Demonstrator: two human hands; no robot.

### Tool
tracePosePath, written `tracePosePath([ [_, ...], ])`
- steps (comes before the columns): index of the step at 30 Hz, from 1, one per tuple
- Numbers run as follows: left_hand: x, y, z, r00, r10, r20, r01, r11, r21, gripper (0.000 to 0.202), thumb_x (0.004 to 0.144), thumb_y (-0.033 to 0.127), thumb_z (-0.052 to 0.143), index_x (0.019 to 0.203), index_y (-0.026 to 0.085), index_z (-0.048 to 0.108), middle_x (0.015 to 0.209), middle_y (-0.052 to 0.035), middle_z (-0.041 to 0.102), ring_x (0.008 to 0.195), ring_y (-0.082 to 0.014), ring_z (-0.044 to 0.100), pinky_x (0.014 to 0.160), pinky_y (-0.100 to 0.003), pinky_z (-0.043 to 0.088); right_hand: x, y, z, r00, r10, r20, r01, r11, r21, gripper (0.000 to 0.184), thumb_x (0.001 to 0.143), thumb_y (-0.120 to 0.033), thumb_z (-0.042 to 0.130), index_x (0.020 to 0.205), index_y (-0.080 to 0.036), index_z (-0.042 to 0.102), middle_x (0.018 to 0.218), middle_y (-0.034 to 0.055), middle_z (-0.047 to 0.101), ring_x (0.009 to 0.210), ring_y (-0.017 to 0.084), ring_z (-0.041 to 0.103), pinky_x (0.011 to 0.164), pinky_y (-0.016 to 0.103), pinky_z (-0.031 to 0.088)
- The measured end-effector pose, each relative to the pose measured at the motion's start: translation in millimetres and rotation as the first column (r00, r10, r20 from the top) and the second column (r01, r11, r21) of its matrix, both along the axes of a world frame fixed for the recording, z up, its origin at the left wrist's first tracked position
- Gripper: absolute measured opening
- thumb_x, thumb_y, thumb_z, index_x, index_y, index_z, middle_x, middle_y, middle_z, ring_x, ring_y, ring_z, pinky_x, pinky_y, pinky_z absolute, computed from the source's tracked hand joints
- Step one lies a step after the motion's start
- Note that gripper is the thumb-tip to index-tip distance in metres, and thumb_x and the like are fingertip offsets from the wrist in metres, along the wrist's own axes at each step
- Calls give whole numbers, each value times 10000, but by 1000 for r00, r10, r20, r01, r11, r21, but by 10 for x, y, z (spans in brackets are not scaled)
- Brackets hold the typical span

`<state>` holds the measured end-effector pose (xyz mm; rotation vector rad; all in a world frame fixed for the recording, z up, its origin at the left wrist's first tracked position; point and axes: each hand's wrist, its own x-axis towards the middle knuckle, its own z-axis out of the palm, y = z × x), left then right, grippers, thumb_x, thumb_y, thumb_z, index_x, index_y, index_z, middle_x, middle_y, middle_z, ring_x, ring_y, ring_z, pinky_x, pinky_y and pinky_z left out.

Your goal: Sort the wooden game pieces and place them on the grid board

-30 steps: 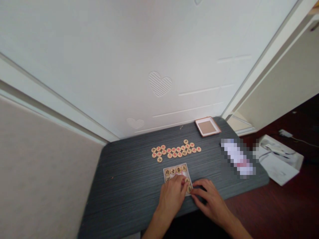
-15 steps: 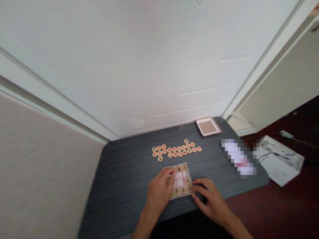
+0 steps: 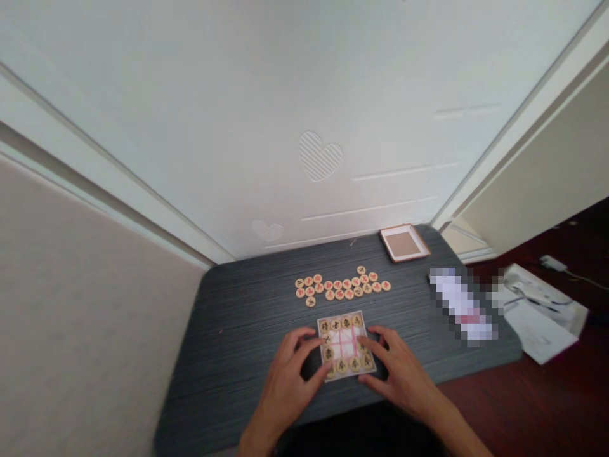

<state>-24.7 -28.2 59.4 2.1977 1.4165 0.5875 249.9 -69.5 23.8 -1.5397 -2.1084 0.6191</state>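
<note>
A small square tray (image 3: 346, 344) with pink lines sits on the dark table (image 3: 247, 343) near its front edge. Round wooden chess pieces with black characters line its rim. My left hand (image 3: 288, 381) rests at the tray's left side, fingers spread and touching its left edge. My right hand (image 3: 397, 371) lies at the tray's right side, fingertips against the right edge. Neither hand holds a piece. Several more round pieces (image 3: 340, 287), red and black marked, lie in rows further back on the table.
A square box lid (image 3: 405, 243) with a brown inside lies at the table's back right corner. A blurred-out object (image 3: 461, 304) lies at the right edge. A white box (image 3: 540, 314) stands on the dark red floor. A white door panel rises behind the table.
My left hand has drawn off the tray to its left side, uncovering the pieces along the rim. My right hand has slid up against the tray's right edge. The view shifted slightly.
</note>
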Motion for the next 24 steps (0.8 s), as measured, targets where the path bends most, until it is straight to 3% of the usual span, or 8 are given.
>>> tracePosePath([
  [3,102,-68,49,986,-144,-81,146,989,10,452,787,337,808,1214,301,664,1524,-71,457,1397,-348,411,1132,-559,414,3,7,-31,1000,6,2,-6,1000,6,633,775,-319,808,1364,-310,577,1396,126,527,1138,306,590,950,483,551],
  [7,193,-84,27,966,-221,-133,224,975,5,374,795,288,798,1152,277,687,1592,-68,385,1477,-373,297,1169,-635,333,1,18,-29,1000,12,-7,-12,1000,27,652,754,-304,822,1359,-316,580,1387,120,537,1124,304,596,942,475,556],
  [12,200,-71,-17,961,-236,-143,238,971,-8,343,811,242,776,1142,287,697,1600,-48,383,1497,-351,276,1188,-627,313,-17,9,38,1000,25,2,-25,999,26,612,781,-293,802,1353,-343,592,1420,106,522,1092,282,609,943,477,553],
  [18,218,-86,10,964,-230,-133,229,973,-19,364,798,236,789,1147,290,699,1608,-46,370,1496,-344,287,1191,-613,323,-39,-17,48,998,60,33,-62,996,58,532,798,-286,792,1302,-364,641,1537,84,419,1238,324,541,994,530,511],
  [24,223,-72,36,966,-230,-117,230,973,-12,379,798,245,793,1162,286,694,1596,-60,391,1486,-348,308,1177,-612,349,-19,-19,59,996,79,33,-81,995,64,501,821,-291,775,1297,-381,650,1556,63,414,1234,314,551,980,513,521],
])
